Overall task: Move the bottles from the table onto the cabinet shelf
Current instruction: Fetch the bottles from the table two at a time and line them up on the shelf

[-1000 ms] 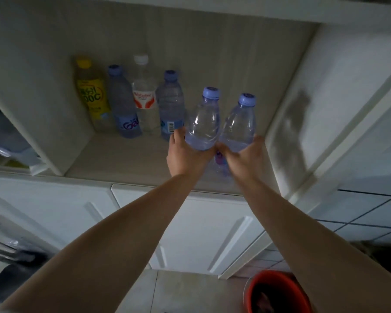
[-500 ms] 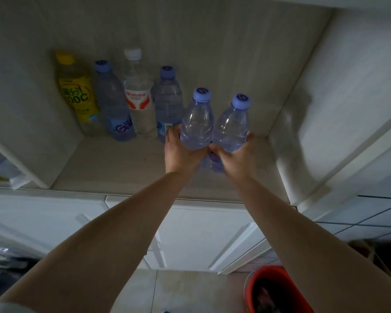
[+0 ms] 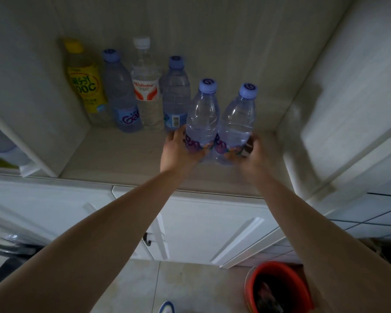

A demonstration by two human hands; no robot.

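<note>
I have two purple-capped bottles upright and touching, the left bottle (image 3: 203, 116) in my left hand (image 3: 178, 150), the right bottle (image 3: 236, 123) in my right hand (image 3: 251, 154), each wrapped low on the label. Both stand just in front and right of the barcode bottle (image 3: 175, 96); their bases seem to rest on the shelf (image 3: 113, 154), though my fingers hide them. That back row lies straight ahead of both hands

Dim, bluish light throughout; wide-angle bending at edges, soft motion blur.

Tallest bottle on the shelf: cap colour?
White cap, clearest in the head view; its neighbours' caps are yellow or blue.
</note>
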